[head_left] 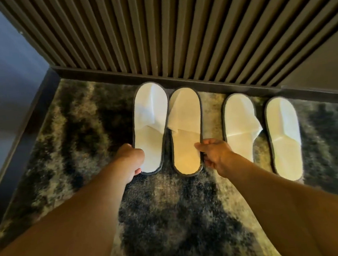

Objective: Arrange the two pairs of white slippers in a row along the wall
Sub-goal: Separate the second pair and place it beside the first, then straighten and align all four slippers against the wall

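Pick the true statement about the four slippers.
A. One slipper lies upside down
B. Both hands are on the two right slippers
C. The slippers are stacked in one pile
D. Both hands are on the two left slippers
D: the left hand grips the heel of the leftmost slipper and the right hand grips the second slipper; the right pair lies untouched.
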